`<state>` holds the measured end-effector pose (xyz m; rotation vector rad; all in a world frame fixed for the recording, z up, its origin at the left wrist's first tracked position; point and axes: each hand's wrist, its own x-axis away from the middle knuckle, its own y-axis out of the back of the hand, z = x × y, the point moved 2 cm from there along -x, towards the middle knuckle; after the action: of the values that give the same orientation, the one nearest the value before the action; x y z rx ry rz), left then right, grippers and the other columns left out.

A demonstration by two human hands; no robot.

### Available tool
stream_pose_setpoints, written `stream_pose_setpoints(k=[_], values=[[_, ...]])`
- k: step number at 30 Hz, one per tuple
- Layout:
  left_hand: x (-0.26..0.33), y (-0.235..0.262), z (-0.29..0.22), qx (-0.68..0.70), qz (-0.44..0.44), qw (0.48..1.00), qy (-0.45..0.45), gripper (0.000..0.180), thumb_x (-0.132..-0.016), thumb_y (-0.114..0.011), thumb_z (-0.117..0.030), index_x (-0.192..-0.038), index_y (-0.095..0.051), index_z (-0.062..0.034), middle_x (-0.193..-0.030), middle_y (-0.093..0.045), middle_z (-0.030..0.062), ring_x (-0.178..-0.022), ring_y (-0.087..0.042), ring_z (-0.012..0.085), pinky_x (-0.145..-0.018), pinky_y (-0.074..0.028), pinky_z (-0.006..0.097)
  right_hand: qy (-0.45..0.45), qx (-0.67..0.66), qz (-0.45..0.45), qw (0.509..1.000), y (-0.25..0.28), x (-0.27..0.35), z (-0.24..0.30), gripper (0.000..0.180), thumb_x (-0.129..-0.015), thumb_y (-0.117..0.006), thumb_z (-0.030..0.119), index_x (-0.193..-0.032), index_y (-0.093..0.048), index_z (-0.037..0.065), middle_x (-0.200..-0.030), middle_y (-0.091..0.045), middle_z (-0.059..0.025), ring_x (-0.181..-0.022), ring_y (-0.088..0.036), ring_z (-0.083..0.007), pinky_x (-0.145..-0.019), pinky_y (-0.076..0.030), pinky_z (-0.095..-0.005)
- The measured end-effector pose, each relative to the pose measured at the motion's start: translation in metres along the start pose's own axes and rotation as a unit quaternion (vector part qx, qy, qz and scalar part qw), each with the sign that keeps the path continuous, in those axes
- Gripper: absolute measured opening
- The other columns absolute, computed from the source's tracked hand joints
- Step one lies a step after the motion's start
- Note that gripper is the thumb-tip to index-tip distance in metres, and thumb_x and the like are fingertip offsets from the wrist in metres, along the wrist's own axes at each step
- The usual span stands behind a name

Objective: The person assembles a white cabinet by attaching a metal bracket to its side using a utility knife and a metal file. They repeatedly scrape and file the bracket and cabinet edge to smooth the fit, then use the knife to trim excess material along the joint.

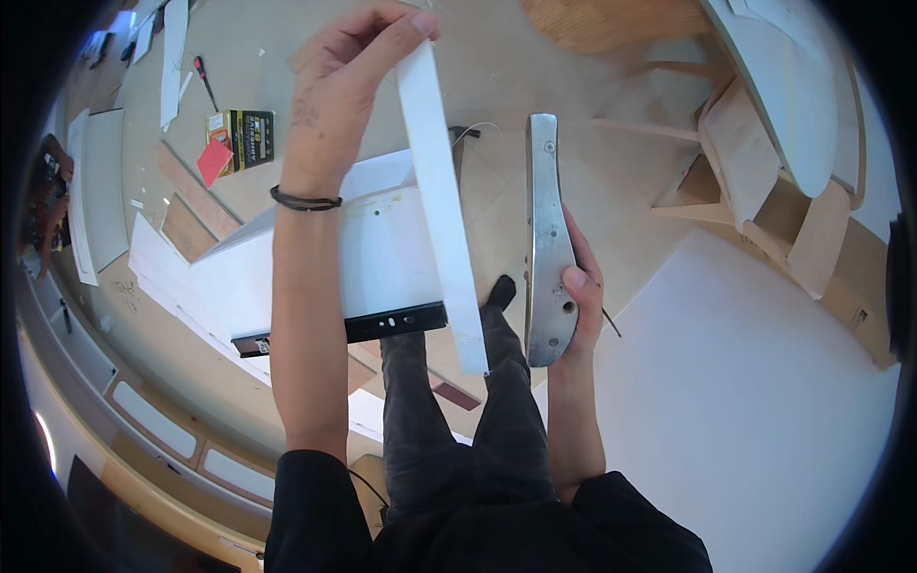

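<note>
My left hand is closed on the far end of a narrow white board, pinched between thumb and fingers. The board slants toward me, its near end over my legs. Beside it, partly behind my left forearm, is a white drawer-like box. A black slide rail runs along its near side. My right hand grips a long silver metal tool with rivets and a round hole; its exact kind is unclear. The tool stands apart from the board, to its right.
On the floor lie a screwdriver, a dark printed box with a red piece, and wooden strips. Wooden chair parts stand at the far right; a large white sheet lies nearer. Cabinets line the left.
</note>
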<state>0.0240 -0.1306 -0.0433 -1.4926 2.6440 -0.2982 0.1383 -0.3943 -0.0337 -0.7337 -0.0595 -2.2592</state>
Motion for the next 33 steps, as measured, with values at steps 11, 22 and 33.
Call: stream_pose_setpoints(k=[11,22,33], values=[[-0.009,-0.008,-0.015,-0.05,-0.09,0.987,-0.121,0.033,-0.109,-0.044,-0.024,-0.084,-0.054,-0.0054,-0.087,-0.056,0.0014,-0.083,-0.051,0.0108,-0.08,-0.04,0.026,-0.026,-0.116,0.099,0.988,-0.009,0.032,-0.001,0.095,-0.077,-0.078,0.037,-0.15,-0.04,-0.01,-0.135,-0.056,-0.0152,-0.127,-0.055,-0.0229,-0.111,-0.038,-0.0349],[0.005,-0.03,0.002,-0.017,-0.22,0.972,-0.078,0.031,-0.097,-0.055,-0.021,-0.072,-0.054,-0.0029,-0.07,-0.051,-0.0021,-0.066,-0.043,0.0077,-0.063,-0.036,0.026,0.007,-0.037,0.131,0.991,-0.036,0.022,0.004,0.102,-0.075,-0.077,0.052,-0.148,-0.043,-0.011,-0.126,-0.057,-0.0148,-0.119,-0.055,-0.0226,-0.106,-0.038,-0.034],[0.0,-0.035,-0.003,0.08,-0.275,0.958,-0.003,0.034,-0.095,-0.057,-0.018,-0.067,-0.045,-0.0021,-0.062,-0.04,-0.0045,-0.062,-0.035,0.0048,-0.055,-0.031,0.028,-0.034,-0.04,0.1,0.994,-0.041,0.025,0.009,0.104,-0.074,-0.076,0.048,-0.15,-0.039,-0.011,-0.134,-0.054,-0.0195,-0.128,-0.055,-0.0276,-0.11,-0.039,-0.0396]])
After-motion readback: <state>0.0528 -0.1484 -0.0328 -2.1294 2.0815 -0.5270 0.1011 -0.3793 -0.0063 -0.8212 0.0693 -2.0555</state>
